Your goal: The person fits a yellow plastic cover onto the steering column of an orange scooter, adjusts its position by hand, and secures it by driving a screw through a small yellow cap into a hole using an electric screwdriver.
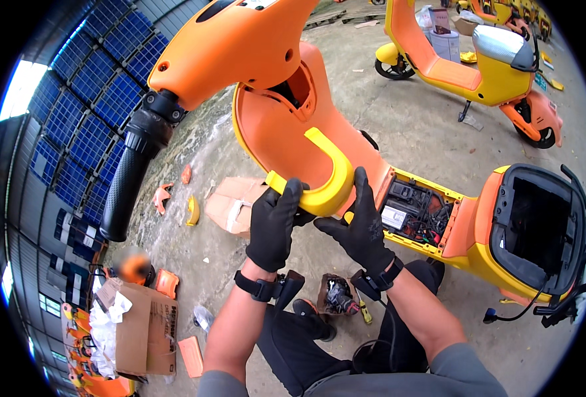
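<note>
A yellow U-shaped plastic trim piece [331,190] is held up in front of the scooter's orange front panel. My left hand [273,228], in a black glove, grips its lower left part between thumb and fingers. At its right bend, my right hand [366,235], also gloved, has thumb and forefinger around the curve; the contact is partly hidden. Behind both hands stands the orange and yellow scooter [359,155]. Its floor compartment [415,212] is uncovered, showing wires and a boxed part. The seat bucket [538,218] at the right is open.
The scooter's black handlebar grip [131,172] juts out at left. A flattened cardboard piece [230,205] and a tool bag [338,294] lie on the floor. At lower left is a cardboard box [144,331] with white wrapping. Another scooter [465,73] stands at far right.
</note>
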Action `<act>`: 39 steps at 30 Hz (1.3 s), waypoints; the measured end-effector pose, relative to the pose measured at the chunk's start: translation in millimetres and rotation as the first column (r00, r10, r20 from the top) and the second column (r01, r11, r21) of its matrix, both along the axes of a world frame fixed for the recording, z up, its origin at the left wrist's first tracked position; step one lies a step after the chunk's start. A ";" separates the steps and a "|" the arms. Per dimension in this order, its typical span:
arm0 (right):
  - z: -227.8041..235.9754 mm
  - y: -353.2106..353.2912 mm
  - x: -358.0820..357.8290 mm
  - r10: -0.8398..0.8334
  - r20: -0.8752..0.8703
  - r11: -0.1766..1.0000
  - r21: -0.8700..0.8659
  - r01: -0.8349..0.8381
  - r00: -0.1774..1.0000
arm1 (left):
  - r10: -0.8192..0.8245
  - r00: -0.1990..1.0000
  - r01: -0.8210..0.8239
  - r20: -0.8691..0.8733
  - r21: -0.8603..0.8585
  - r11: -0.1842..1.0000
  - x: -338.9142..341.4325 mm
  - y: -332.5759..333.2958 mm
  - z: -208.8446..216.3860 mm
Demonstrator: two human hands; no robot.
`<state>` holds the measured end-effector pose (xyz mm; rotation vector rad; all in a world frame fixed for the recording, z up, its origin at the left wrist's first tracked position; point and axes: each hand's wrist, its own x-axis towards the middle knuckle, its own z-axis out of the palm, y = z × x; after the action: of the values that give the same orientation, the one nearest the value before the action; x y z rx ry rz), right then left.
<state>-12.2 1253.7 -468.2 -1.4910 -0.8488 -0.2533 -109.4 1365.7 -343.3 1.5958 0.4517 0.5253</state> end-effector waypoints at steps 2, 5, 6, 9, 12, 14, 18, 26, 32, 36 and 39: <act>9.9 -0.4 6.3 -0.013 -0.022 0.999 0.053 0.014 1.000 | -0.015 1.000 0.015 0.009 0.007 1.000 10.3 -2.1 7.6; 21.2 -1.2 18.0 0.013 -0.059 0.995 0.103 -0.007 0.998 | -0.077 0.997 0.076 0.015 0.039 0.996 23.6 -3.9 17.5; 23.8 -1.7 22.2 0.025 -0.067 0.993 0.119 -0.017 0.997 | -0.080 0.997 0.079 0.011 0.039 0.996 27.5 -4.6 19.9; 29.5 -1.5 34.9 0.110 -0.124 0.982 0.164 -0.089 0.986 | -0.102 0.995 0.102 0.014 0.041 0.994 37.8 -4.7 27.3; 34.7 0.5 48.2 0.052 -0.047 0.989 0.140 -0.045 0.998 | -0.115 0.993 0.114 0.031 0.034 0.993 44.6 -4.3 33.1; 39.3 3.2 58.3 -0.009 0.014 0.991 0.131 0.007 1.000 | -0.136 0.990 0.132 0.034 0.087 0.987 49.1 -2.6 36.3; 50.7 9.5 82.2 0.010 0.002 0.979 0.205 -0.010 1.000 | 0.041 0.994 -0.081 0.102 0.417 0.905 55.0 5.4 42.5; 68.8 41.2 125.5 -0.094 0.100 0.964 0.256 0.066 0.990 | 0.280 0.915 -0.362 0.289 0.896 0.258 67.7 47.9 66.8; 72.0 65.4 135.4 -0.055 0.155 0.966 0.259 0.014 0.986 | 0.220 0.932 -0.343 0.287 0.895 0.284 85.0 61.7 65.8; 78.1 75.2 137.7 -0.017 0.111 0.961 0.276 -0.015 0.994 | 0.189 0.935 -0.342 0.299 0.902 0.263 96.3 70.2 68.1; 81.5 77.8 140.3 0.015 0.082 0.964 0.265 -0.037 0.997 | 0.124 0.935 -0.353 0.331 0.892 0.280 103.2 76.7 69.4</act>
<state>128.1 1331.4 -386.8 -1.2239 -0.8608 -0.3937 -6.1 1442.4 -273.9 2.6123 0.1941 1.3816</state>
